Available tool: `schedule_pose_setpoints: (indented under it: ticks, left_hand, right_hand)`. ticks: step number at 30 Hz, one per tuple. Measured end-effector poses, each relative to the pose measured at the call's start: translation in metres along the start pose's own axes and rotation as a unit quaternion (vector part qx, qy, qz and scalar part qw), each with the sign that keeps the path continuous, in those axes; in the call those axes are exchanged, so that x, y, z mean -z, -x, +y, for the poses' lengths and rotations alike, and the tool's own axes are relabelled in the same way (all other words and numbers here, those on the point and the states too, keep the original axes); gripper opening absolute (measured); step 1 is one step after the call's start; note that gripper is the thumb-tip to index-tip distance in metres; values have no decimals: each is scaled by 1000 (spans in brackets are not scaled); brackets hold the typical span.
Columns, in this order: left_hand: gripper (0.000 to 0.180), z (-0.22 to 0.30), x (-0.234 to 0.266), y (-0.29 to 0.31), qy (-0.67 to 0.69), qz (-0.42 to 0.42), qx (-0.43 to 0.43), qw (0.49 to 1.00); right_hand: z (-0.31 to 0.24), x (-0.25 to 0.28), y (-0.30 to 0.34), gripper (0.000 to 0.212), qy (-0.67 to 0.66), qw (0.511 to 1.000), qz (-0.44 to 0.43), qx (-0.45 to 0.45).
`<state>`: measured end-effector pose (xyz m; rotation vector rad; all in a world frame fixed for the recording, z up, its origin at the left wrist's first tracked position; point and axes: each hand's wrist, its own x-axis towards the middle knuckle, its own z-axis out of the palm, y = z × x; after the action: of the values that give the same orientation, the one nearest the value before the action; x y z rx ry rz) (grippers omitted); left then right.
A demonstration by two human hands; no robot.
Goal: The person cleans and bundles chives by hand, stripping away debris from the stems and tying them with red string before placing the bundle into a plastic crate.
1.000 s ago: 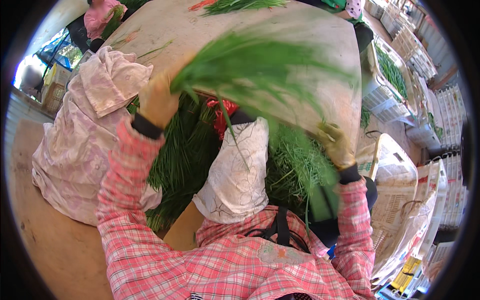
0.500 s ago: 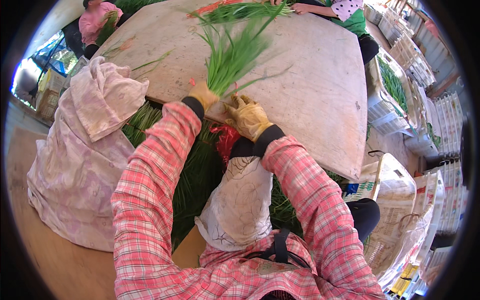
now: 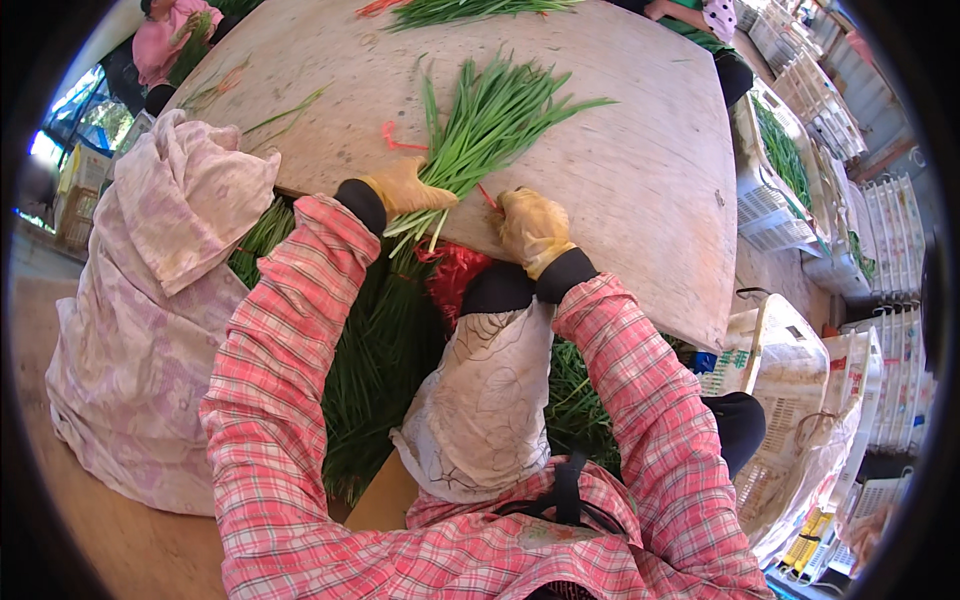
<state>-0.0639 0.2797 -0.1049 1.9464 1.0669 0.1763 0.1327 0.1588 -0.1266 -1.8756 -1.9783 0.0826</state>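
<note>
My left hand (image 3: 405, 190), in a yellowish glove, grips a bunch of green chives (image 3: 500, 118) near its pale cut ends. The leaves fan out across the wooden tabletop (image 3: 640, 190), pointing away to the right. Just right of the stems, my gloved right hand (image 3: 535, 232) is closed with fingers curled on a thin red tie (image 3: 487, 196), whose end sticks out toward the bunch. A clump of red ties (image 3: 458, 285) hangs below the table's near edge. Another red tie (image 3: 398, 138) lies on the wood beyond my left hand.
More chives (image 3: 375, 370) fill the space below the table's edge. A cloth-covered heap (image 3: 160, 300) stands at the left. White plastic crates (image 3: 775, 370) line the right side. Two other people (image 3: 170, 45) sit at the far side, beside another chive pile (image 3: 470, 10).
The chives, upright and blurred before, now rest tilted to the right on the tabletop. My right hand has moved slightly right and closed on the red tie.
</note>
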Motion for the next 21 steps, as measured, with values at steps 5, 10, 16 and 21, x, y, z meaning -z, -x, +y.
schedule_pose_setpoints:
  ticks: [5,10,16,21]
  left_hand:
    - [74,-7,29,29,45,15,-3,999]
    - [50,-14,-28,83,352,120,-121,920]
    - [42,-7,-41,85,440,154,-166,869]
    - [38,2,20,33,288,136,-20,948]
  right_hand:
    - [15,-8,2,10,21,997,32,64]
    - [22,9,17,16,-65,996,-16,63]
    - [24,30,23,15,-114,992,-45,19]
    - [30,32,25,16,-127,991,-39,-17]
